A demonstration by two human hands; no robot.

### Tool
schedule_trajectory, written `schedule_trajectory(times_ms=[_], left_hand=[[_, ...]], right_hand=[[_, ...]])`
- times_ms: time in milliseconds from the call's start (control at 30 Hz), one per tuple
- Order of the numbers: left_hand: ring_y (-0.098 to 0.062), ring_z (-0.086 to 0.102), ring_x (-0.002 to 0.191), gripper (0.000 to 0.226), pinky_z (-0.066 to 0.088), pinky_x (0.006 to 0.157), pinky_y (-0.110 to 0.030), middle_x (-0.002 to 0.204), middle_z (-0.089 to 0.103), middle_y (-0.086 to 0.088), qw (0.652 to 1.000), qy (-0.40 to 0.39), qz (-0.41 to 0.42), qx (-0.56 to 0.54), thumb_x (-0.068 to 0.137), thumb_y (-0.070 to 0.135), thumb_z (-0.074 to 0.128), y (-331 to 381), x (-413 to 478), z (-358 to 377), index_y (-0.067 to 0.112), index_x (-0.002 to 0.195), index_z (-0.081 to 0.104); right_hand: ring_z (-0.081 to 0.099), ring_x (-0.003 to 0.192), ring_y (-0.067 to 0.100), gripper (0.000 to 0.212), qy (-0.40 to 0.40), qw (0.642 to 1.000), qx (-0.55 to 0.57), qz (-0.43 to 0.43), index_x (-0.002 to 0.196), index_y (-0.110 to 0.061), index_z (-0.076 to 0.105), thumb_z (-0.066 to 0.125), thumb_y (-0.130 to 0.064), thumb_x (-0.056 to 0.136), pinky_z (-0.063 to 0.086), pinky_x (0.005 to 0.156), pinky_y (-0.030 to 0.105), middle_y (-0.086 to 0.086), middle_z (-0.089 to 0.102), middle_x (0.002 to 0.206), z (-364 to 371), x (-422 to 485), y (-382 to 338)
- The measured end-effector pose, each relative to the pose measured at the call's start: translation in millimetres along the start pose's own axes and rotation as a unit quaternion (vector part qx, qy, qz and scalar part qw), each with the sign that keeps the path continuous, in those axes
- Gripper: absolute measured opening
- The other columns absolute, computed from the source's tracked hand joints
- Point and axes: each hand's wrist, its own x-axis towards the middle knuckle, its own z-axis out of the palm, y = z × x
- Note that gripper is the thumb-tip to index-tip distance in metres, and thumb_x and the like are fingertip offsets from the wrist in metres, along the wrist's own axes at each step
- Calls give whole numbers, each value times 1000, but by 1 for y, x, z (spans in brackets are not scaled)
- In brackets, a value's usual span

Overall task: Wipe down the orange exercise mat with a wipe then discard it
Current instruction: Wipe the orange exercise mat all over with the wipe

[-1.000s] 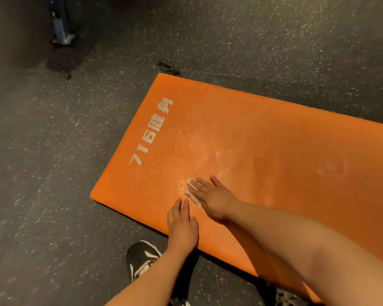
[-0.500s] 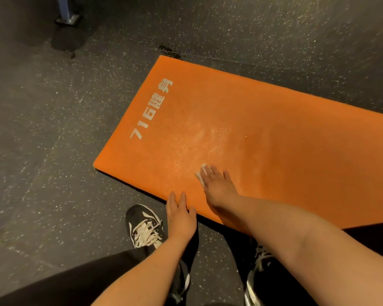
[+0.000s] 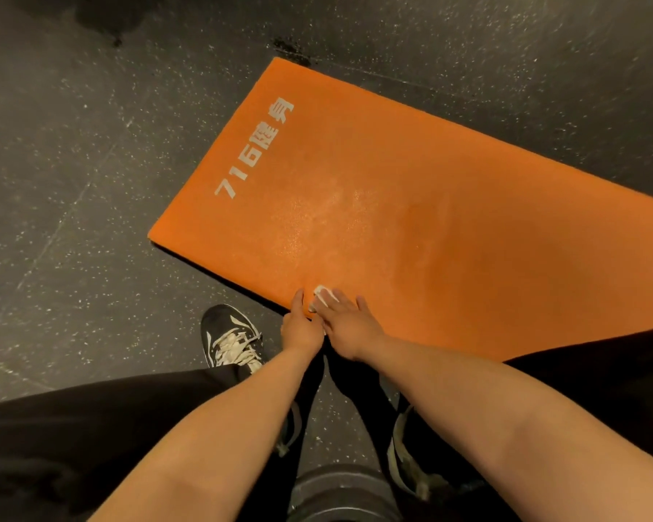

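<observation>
Wiping looks part done: the right hand (image 3: 349, 324), grip flat, presses the white wipe (image 3: 323, 295) onto the near edge of the orange mat (image 3: 449, 205) at lower centre, the left hand (image 3: 301, 327) resting beside it with a loose, empty grip; a faint sheen (image 3: 317, 220) is perhaps wiped ground, and discarding remains.

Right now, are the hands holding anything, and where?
The right hand presses the white wipe flat on the orange mat from above; the left hand rests at the mat's edge.
</observation>
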Motion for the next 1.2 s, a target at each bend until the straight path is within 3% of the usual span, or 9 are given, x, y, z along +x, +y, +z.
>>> schedule_trajectory(times_ms=[100,200,433,567,667,733,867,1067,1200], left_hand=[[-31,50,129,65,39,91,-30,151,44,-10,997,-18,-15,-74,105,20,46,5,-6,2,34,160,14],[-29,45,134,66,36,96,-27,156,38,-5,991,-30,-13,-133,105,20,48,11,-10,2,34,160,14],[-21,47,136,61,43,91,-24,159,34,1,982,-9,33,-186,100,4,51,16,-9,-9,30,154,35],[-19,36,144,59,37,102,-25,159,36,1,983,9,61,-174,99,3,52,23,-12,-19,29,151,41],[-14,46,134,58,38,91,-17,156,39,2,980,54,63,-183,98,1,50,28,-6,-43,26,150,44],[-6,53,118,57,39,82,-10,152,42,4,978,85,61,-181,98,1,49,30,2,-65,25,150,45],[-19,45,135,51,37,93,-24,153,44,0,977,130,61,-160,101,7,50,30,20,-100,27,148,46],[-25,44,135,44,37,101,-28,157,28,-5,977,180,10,-110,105,19,45,18,18,-92,22,149,44],[-16,24,148,41,17,111,-19,161,29,2,969,190,157,23,108,21,37,5,16,-81,20,148,46]], right_hand=[[-11,156,19,58,34,999,-6,13,163,-30,8,29,-28,109,-6,123,54,-10,-6,170,-6,-1,6],[-14,156,23,62,50,994,13,94,163,-27,1,31,-28,108,-4,124,56,-8,-13,169,-7,-9,8],[-4,157,19,54,50,996,39,54,162,-33,9,24,-37,110,3,124,56,-12,-3,170,-19,-16,-3],[0,157,17,52,89,992,52,73,162,-36,12,21,-39,110,7,125,52,-14,-1,169,-25,-20,-19],[-3,157,17,53,79,993,69,54,162,-35,9,19,-40,111,4,125,51,-15,-5,169,-34,-4,-40],[-3,157,18,54,64,994,84,31,163,-32,8,21,-40,110,4,125,51,-14,-6,169,-46,14,-57],[0,157,19,56,67,987,146,18,163,-26,14,29,-37,110,6,125,51,-6,0,170,-64,43,-86],[-8,157,19,60,-12,980,201,4,163,-28,1,29,-36,111,-3,123,53,-1,-13,170,-51,55,-84],[-4,157,17,58,6,967,254,-27,163,-30,9,35,-26,111,0,126,46,-2,-6,170,-38,51,-70]])
